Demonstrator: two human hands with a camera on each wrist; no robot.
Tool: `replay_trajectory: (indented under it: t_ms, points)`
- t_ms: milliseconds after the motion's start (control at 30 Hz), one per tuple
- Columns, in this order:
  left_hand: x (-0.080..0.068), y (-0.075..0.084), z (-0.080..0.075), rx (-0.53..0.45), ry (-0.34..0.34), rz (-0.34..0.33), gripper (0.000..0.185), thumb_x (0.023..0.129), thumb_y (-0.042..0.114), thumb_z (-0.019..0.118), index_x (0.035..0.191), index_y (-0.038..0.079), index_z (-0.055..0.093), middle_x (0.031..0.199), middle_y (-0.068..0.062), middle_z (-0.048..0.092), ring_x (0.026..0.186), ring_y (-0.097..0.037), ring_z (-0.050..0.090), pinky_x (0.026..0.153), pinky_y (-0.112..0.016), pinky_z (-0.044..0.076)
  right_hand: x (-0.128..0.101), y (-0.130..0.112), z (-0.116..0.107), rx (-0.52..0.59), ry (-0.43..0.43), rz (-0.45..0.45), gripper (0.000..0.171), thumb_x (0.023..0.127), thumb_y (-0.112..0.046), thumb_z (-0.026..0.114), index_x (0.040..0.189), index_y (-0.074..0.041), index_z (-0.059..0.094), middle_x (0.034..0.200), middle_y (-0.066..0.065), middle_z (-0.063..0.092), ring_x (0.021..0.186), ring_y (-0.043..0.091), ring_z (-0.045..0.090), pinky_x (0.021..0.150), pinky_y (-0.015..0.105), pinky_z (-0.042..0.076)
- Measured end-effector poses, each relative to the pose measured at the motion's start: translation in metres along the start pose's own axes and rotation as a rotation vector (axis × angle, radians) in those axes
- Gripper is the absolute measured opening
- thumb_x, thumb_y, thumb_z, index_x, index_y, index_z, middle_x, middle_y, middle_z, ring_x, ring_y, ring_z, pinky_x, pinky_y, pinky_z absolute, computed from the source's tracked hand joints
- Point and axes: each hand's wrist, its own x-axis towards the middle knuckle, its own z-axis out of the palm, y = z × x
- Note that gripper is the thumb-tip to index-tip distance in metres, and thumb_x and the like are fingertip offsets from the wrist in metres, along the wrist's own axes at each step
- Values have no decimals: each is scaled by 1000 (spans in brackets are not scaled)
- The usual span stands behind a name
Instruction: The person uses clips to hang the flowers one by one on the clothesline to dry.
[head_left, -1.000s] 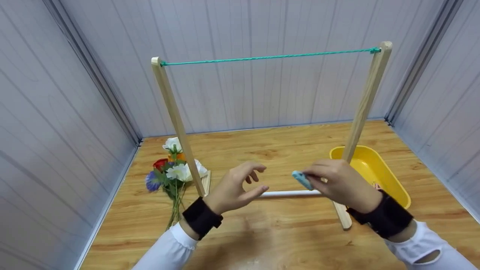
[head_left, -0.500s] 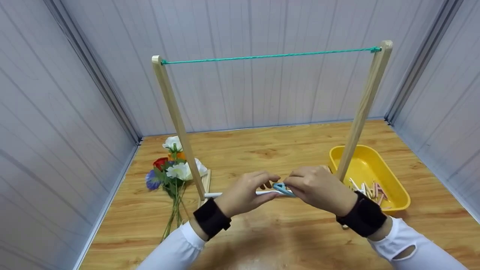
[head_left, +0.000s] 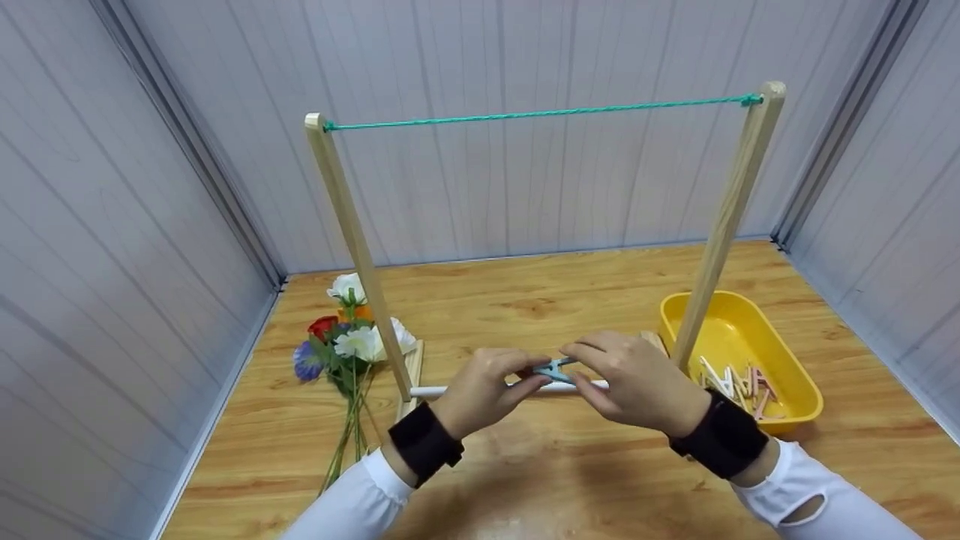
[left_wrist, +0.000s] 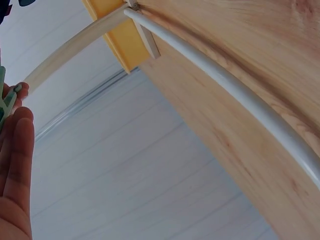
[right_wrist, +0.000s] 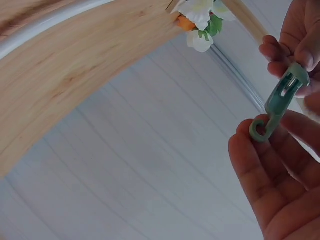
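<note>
A light blue-green clothespin (head_left: 555, 370) is between my two hands, above the white crossbar (head_left: 442, 391) of a wooden frame. My left hand (head_left: 480, 388) pinches its left end between thumb and fingers. On the other side my right hand (head_left: 641, 384) has thumb and forefinger spread around the right end. In the right wrist view the hooked tip of the clothespin (right_wrist: 276, 100) lies against the right hand's extended fingers (right_wrist: 255, 160). Only part of the clothespin (left_wrist: 7, 102) shows at the edge of the left wrist view.
A green cord (head_left: 525, 115) runs between two wooden posts (head_left: 352, 225). At right, a yellow tub (head_left: 780, 360) holds several clothespins (head_left: 754, 386) in white and pink. Artificial flowers (head_left: 356, 341) lie by the left post. Panelled walls (head_left: 525, 195) enclose the wooden tabletop (head_left: 525, 300).
My right hand has brought the clothespin leftward to my left hand. The left fingers have taken hold of one end, while the right thumb and forefinger have spread apart.
</note>
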Motion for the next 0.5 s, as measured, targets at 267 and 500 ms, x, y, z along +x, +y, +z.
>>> replay_trajectory:
  t_ms: [267, 500]
  points:
    - [-5, -3, 1, 22, 74, 0, 20, 98, 7, 80, 117, 0, 79, 100, -10, 82, 85, -17, 80, 77, -21, 62, -5, 2, 7, -15, 3, 38, 50, 85, -28, 95, 122, -3, 74, 109, 12, 74, 95, 26, 74, 73, 39, 64]
    - [-6, -3, 2, 39, 63, -8, 21, 99, 8, 80, 118, 0, 79, 105, -11, 83, 91, -20, 80, 81, -26, 64, -6, 3, 12, -20, 40, 5, 40, 81, -18, 97, 112, -4, 75, 97, 7, 71, 84, 20, 68, 66, 32, 60]
